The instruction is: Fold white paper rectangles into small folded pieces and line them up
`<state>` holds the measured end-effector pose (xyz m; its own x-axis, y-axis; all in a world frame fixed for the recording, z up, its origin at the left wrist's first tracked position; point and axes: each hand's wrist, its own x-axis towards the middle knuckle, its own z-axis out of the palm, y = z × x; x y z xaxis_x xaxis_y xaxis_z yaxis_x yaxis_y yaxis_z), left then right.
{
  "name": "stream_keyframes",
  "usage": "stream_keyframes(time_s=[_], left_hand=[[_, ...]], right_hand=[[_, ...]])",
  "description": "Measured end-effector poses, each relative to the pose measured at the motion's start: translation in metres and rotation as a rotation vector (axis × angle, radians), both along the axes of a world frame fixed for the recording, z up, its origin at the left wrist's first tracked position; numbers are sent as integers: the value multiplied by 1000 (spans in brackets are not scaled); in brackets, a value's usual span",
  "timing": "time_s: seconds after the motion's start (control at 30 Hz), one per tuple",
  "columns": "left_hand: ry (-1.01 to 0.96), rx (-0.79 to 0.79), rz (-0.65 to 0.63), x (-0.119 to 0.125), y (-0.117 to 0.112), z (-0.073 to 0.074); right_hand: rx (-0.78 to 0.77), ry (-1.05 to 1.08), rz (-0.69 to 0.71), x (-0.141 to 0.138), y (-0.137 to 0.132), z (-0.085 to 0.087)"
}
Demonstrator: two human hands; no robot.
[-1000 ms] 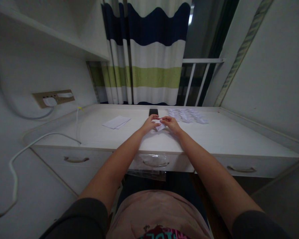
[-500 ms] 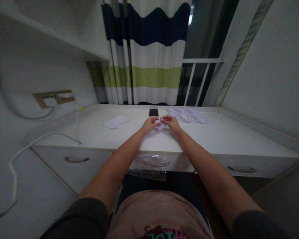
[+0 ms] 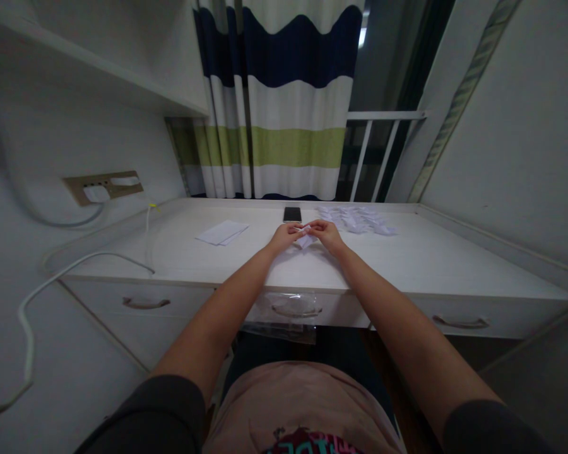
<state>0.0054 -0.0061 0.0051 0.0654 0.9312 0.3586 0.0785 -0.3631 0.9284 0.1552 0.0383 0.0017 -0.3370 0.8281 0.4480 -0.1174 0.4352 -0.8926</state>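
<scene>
A small folded piece of white paper [image 3: 305, 241] is pinched between my two hands, just above the white desk [image 3: 246, 265]. My left hand [image 3: 285, 236] grips its left side with thumb and fingers. From the right, my right hand [image 3: 327, 234] closes its fingertips on the same paper. The exact folds are too small to make out. Beyond my hands lies a dark phone-like slab [image 3: 292, 214]. Several folded white paper pieces [image 3: 357, 220] lie in a group behind my right hand. Flat white paper sheets [image 3: 222, 232] rest to the left.
A clear plastic bag [image 3: 284, 315] hangs at the middle drawer. A white cable [image 3: 89, 257] loops over the desk's left edge. Wall sockets [image 3: 105, 187] with plugs are at the left. A striped curtain [image 3: 298, 107] hangs behind the desk.
The paper between my fingers has turned slightly, and its lower part shows as a more distinct pointed shape. My hands stay in nearly the same place.
</scene>
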Motion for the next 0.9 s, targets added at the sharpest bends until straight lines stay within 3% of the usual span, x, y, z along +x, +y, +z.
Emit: stream_keyframes(time_s=[0.6,0.9], left_hand=[[35,-13,78,-1,4,1],[-68,-38,11,-2,1,3]], right_hand=[[-28,21,-17,0,-1,1],[-55,91,-92,0,-1,2]])
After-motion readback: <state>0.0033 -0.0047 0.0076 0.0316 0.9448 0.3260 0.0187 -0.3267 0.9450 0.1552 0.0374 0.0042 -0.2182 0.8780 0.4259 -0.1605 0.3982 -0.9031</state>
